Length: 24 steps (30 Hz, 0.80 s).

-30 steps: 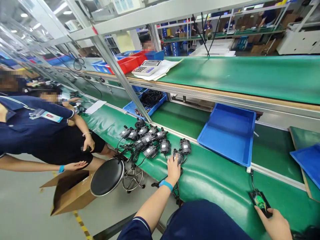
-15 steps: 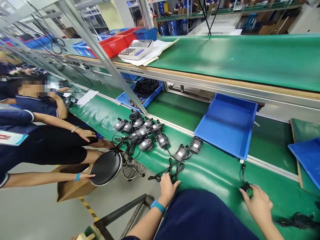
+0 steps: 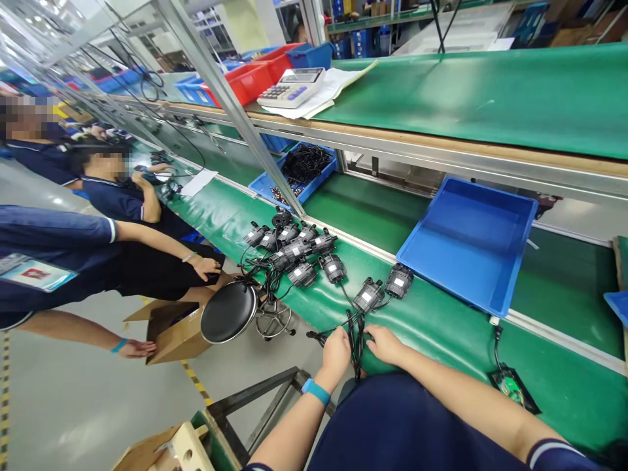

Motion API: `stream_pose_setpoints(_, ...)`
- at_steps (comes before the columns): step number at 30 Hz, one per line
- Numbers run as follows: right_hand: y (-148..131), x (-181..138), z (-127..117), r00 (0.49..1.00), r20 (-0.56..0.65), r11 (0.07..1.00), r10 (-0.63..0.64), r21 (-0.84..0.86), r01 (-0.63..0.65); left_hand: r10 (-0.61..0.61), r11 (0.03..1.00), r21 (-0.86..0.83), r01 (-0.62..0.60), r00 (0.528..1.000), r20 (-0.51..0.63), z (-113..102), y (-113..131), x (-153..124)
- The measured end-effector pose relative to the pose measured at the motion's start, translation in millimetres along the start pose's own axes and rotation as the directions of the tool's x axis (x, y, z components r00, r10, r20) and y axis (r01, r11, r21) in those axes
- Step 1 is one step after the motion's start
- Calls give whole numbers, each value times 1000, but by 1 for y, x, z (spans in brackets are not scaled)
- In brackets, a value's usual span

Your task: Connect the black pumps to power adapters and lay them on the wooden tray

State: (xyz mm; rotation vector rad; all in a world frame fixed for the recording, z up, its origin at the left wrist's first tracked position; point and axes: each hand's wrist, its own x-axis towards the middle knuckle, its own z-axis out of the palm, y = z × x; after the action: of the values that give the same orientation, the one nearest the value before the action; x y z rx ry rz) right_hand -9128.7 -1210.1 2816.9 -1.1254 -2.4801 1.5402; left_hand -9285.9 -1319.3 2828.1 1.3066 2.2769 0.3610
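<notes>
Black cables point(image 3: 358, 337) hang bundled over the front edge of the green bench, in front of my body. My left hand point(image 3: 337, 353) is closed at their left side, its fingers curled against them. From the right, my right hand point(image 3: 385, 345) is close beside the same cables, thumb and forefinger apart with nothing visible between them. The cables lead to two black motor-like pump units point(image 3: 369, 296) with white labels. Several more such units point(image 3: 294, 250) stand grouped to the left with tangled leads.
An empty blue tray point(image 3: 466, 242) tilts on the bench's back rail. A small green circuit board point(image 3: 513, 387) on a black base lies at right. A blue tray of black cables point(image 3: 307, 167) stands behind. A co-worker's hand point(image 3: 205, 267) is near a round stool point(image 3: 229, 313).
My right hand has left the circuit board and moved left to the cables. My left hand has curled in at the cables. The view has shifted; the co-worker's lower hand has left the stool.
</notes>
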Motion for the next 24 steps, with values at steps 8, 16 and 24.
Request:
stream_pose_setpoints(8, -14, 18, 25, 996, -18, 995, 84, 61, -83, 122, 970, -217, -106, 991, 62, 18, 10, -9)
stream_pose_setpoints(16, -42, 19, 11, 982, 133, 983, -136, -102, 150, -70, 963, -268, 37, 991, -117, -33, -52, 1)
stream_pose_setpoints(24, -21, 7, -1, 953, 292, 895, -82, -399, 199, -250, 964, -161, 211, 928, -276, -42, -103, 27)
